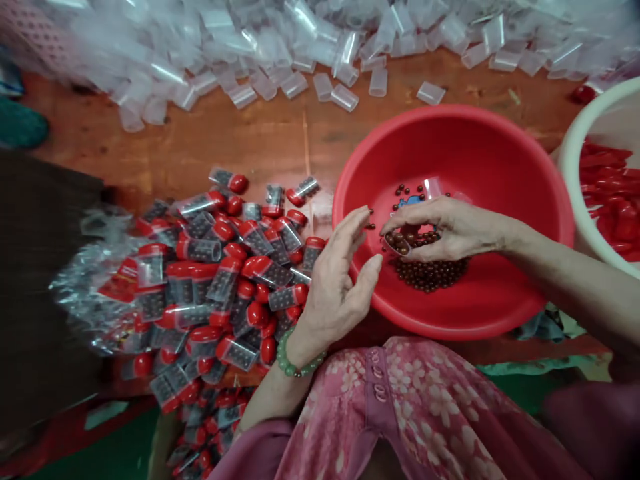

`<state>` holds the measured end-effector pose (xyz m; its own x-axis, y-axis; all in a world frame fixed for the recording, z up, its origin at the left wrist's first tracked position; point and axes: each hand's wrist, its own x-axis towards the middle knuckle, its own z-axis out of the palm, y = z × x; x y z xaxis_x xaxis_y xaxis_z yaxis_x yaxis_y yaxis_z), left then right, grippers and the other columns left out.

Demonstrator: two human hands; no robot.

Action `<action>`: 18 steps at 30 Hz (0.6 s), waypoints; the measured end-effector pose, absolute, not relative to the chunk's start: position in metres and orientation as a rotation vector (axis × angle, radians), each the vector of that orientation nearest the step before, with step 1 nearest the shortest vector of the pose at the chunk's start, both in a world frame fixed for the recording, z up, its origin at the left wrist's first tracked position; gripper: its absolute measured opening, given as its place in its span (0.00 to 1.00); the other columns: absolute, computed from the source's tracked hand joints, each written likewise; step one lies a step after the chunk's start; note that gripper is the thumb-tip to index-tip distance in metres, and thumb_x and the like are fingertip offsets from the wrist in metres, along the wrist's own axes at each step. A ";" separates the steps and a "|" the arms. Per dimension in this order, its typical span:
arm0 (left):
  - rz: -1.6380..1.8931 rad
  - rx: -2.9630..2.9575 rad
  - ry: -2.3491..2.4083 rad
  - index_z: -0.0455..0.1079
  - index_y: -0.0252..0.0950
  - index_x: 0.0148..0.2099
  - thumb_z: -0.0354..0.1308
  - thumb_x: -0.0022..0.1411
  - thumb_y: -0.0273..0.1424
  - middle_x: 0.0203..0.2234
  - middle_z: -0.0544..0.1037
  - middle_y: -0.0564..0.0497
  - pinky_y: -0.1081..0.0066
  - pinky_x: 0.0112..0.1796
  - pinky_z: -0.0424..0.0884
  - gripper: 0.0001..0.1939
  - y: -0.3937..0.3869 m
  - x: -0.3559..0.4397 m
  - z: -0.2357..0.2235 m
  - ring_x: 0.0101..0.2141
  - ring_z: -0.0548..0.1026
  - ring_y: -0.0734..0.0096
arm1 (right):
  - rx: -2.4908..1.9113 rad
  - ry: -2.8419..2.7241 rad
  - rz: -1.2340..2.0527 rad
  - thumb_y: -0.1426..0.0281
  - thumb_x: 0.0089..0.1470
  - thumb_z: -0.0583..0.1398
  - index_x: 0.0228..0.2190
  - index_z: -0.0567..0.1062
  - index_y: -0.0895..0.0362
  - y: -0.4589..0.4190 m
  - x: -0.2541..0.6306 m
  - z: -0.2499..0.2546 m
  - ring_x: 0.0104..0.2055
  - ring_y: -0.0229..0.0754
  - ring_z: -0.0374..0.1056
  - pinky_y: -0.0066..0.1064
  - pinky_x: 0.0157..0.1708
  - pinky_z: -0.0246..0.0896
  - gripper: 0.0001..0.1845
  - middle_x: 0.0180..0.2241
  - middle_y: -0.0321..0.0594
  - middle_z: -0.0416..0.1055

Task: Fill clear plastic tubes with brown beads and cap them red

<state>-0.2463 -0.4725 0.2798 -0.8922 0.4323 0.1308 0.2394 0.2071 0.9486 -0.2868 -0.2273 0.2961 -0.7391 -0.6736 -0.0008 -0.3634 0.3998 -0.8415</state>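
Note:
My right hand [450,230] is inside the red basin [500,153], its fingers curled around a clear plastic tube [403,250]. Small brown balls [399,240] show at the tube's mouth, which tilts to the left. Under that hand a pile of the same balls [433,275] lies on the basin floor, with a few scattered above. Another clear tube [431,187] stands behind my fingers. At the basin's left rim my left hand [340,280] is open, fingers stretched out, holding nothing. A green bead bracelet [295,367] circles that wrist.
Left of the basin lies a heap of red-capped tubes [220,280] with dark balls inside, beside crumpled clear plastic bags [90,287]. Many clear tubes [280,47] cover the back of the wooden table [250,137]. At right, a white tub [570,167] holds red pieces [610,200].

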 end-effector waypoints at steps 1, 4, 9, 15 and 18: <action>1.757 0.637 2.258 0.58 0.41 0.71 0.56 0.72 0.34 0.70 0.65 0.40 0.51 0.67 0.68 0.27 -0.470 -0.249 0.280 0.68 0.67 0.54 | -0.905 2.358 -1.289 0.66 0.58 0.64 0.46 0.78 0.59 -0.226 -0.287 0.298 0.35 0.36 0.72 0.29 0.39 0.68 0.16 0.38 0.39 0.79; 1.774 0.637 2.113 0.57 0.39 0.71 0.58 0.71 0.34 0.70 0.64 0.38 0.52 0.67 0.67 0.29 -0.461 -0.258 0.278 0.69 0.66 0.55 | -0.950 2.416 -1.352 0.67 0.58 0.65 0.47 0.78 0.60 -0.223 -0.288 0.302 0.34 0.34 0.72 0.27 0.37 0.68 0.17 0.37 0.39 0.79; 1.744 0.712 2.004 0.58 0.39 0.71 0.60 0.70 0.37 0.68 0.67 0.39 0.50 0.66 0.67 0.31 -0.451 -0.268 0.276 0.67 0.68 0.53 | -0.941 2.388 -1.405 0.65 0.58 0.66 0.48 0.80 0.60 -0.219 -0.282 0.305 0.34 0.34 0.73 0.26 0.36 0.68 0.18 0.37 0.39 0.81; 1.731 0.706 1.940 0.70 0.36 0.63 0.61 0.69 0.38 0.58 0.79 0.42 0.52 0.63 0.70 0.23 -0.447 -0.272 0.281 0.59 0.77 0.56 | -0.892 2.321 -1.421 0.64 0.62 0.64 0.47 0.81 0.58 -0.218 -0.274 0.312 0.36 0.35 0.76 0.26 0.38 0.70 0.15 0.41 0.41 0.83; 1.723 0.708 1.895 0.71 0.37 0.63 0.60 0.70 0.40 0.54 0.81 0.44 0.57 0.58 0.74 0.23 -0.447 -0.274 0.280 0.53 0.80 0.59 | -0.854 2.411 -1.428 0.61 0.61 0.65 0.47 0.80 0.58 -0.219 -0.273 0.317 0.35 0.36 0.74 0.27 0.36 0.70 0.16 0.39 0.41 0.81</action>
<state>-0.2738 -0.4475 0.2798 -0.7509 0.6604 -0.0067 0.0560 0.0738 0.9957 -0.2729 -0.2185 0.3167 -0.8097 -0.5769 0.1077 -0.3718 0.3622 -0.8548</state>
